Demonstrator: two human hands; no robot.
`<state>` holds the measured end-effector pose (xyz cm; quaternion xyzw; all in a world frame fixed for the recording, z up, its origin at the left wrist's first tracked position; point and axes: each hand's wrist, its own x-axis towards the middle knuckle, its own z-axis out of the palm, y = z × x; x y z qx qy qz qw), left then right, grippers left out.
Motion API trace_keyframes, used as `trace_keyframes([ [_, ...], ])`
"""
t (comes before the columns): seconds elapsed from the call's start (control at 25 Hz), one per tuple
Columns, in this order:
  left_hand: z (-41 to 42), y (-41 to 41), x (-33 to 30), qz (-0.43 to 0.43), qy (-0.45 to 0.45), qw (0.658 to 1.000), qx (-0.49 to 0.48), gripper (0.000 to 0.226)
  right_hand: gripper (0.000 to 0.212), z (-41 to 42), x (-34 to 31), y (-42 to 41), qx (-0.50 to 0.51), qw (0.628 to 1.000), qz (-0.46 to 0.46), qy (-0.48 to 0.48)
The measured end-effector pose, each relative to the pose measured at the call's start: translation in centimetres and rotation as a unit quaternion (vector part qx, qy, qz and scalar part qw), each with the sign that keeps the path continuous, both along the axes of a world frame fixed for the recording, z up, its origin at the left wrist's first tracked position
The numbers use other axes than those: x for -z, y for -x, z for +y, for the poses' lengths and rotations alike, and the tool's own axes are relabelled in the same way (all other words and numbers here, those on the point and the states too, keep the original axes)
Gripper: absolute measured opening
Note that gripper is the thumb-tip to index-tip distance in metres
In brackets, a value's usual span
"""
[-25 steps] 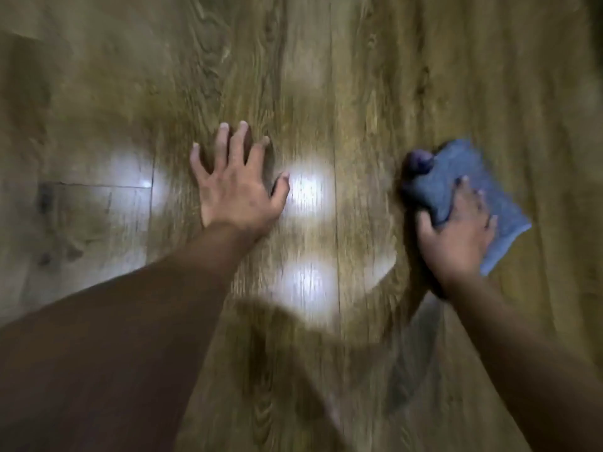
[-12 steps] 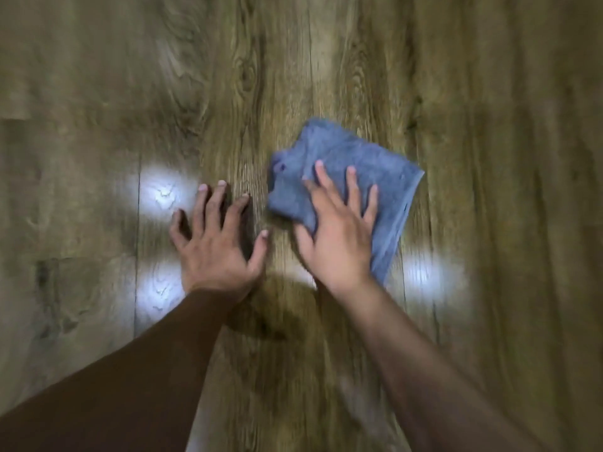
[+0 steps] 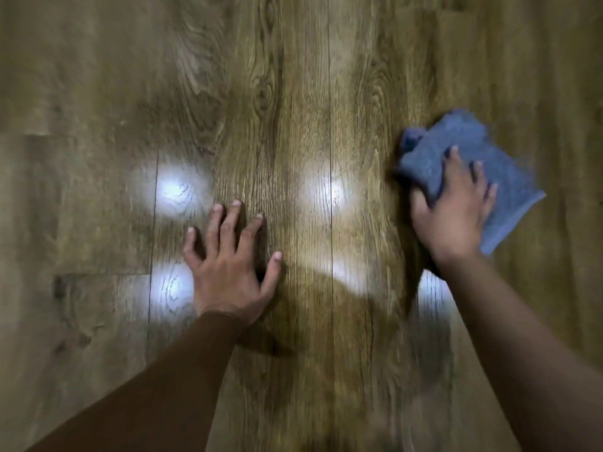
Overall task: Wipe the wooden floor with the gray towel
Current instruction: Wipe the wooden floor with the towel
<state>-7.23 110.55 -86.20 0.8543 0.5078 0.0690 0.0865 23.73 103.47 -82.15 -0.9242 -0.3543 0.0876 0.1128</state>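
Note:
The gray towel [image 3: 456, 148], bluish in this light and folded into a rough square, lies on the wooden floor [image 3: 293, 93] at the right. My right hand [image 3: 453, 210] presses down on its near half, fingers spread over the cloth and thumb at its left edge. My left hand [image 3: 228, 259] rests flat on the bare planks at centre left, fingers apart, holding nothing. Both forearms reach in from the bottom of the view.
Brown grained planks fill the whole view, with seams running away from me. Several bright light reflections [image 3: 176, 190] shine on the boards around my left hand. My arms cast dark shadows between the hands.
My right hand has slid the towel from beside my left hand out to the right, after an earlier sweep inward. My left hand stays planted on the floor.

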Motion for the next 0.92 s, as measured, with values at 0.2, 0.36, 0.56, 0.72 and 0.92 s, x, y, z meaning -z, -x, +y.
trace_keyframes([
  [0.2, -0.2, 0.0, 0.0, -0.012, 0.005, 1.000, -0.001, 0.062, 0.067, 8.7, 0.1, 5.4, -0.093, 0.996, -0.012, -0.012],
  [0.36, 0.0, -0.1, 0.3, -0.028, -0.004, 1.000, 0.002, 0.055, 0.070, 5.0, -0.3, 12.4, -0.242, 0.970, -0.022, 0.013],
  [0.56, 0.0, 0.1, 0.5, -0.031, -0.011, 0.999, -0.002, 0.056, 0.063, -8.0, -1.2, 13.1, -0.254, 0.966, 0.001, 0.053],
  [0.72, 0.1, 0.2, 0.5, -0.019, -0.011, 1.000, -0.003, 0.058, 0.064, -10.3, -1.5, 7.4, -0.150, 0.986, -0.021, 0.070],
  [0.92, 0.1, 0.2, 0.4, -0.004, -0.012, 1.000, 0.003, 0.059, 0.063, 1.1, -0.2, 3.9, 0.038, 0.999, -0.022, 0.017],
])
